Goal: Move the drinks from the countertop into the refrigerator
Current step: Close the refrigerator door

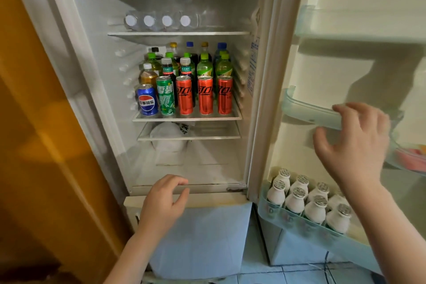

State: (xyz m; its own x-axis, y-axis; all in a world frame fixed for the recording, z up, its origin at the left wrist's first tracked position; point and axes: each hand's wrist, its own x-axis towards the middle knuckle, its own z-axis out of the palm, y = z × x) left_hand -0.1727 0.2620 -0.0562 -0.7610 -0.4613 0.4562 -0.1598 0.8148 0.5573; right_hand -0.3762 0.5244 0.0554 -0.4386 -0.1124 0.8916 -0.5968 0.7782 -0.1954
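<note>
At the far left an orange panel [34, 145] borders the open refrigerator [92, 30]. The left hand [164, 203] hangs before the compartment's bottom lip, its fingers loosely curled around nothing. The drinks in view are already inside. On the middle shelf [186, 119] the front row holds a Pepsi can [147, 102], a Sprite can [166, 97] and 3 red Coca-Cola cans [205, 95], with capped plastic bottles [204, 65] packed upright behind them. On the top shelf 4 clear water bottles [158, 21] lie with their white caps facing out. The cans are likely stiff, moderately heavy when full and slippery if chilled and wet, so the mid-body is the best place to grip them. The bottles give a little under pressure, so it is better to take them at the neck or waist. A white bag [168, 136] sits on the shelf below, and what it holds cannot be made out. On the open door [334, 64], the right hand [355, 138] is at the middle rack rail [309, 108] with its fingers spread and holding nothing, and it is unclear whether they touch the rail. The lowest door bin [272, 211] holds small white foil-capped bottles [315, 208], light and easy to tip over. Something pink [412, 157] is cut off at the right edge. The counter is out of view, so it is impossible to tell whether any drinks remain there.
</note>
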